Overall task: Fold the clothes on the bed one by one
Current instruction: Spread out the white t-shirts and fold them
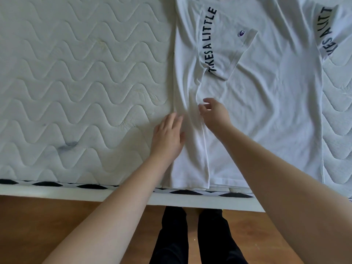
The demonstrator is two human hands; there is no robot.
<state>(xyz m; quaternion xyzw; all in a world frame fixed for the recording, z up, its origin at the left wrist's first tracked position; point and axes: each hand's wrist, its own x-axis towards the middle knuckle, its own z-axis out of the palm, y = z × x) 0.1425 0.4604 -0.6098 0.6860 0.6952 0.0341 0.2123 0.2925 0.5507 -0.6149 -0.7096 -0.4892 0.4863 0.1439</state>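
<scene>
White tee (266, 111) lies flat on the bed (76, 82), w/ its hem at the near edge; its left side is folded in over the body, sleeve (226, 48) w/ black lettering lying on top. Left hand (167, 138) rests flat, fingers spread, on the folded strip's outer edge, grip released; right hand (214, 113) sits just beside it on the fold, fingers curled loosely, grasping nothing. Black trousers (190, 239) & wood floor (47, 216) below the bed edge.
</scene>
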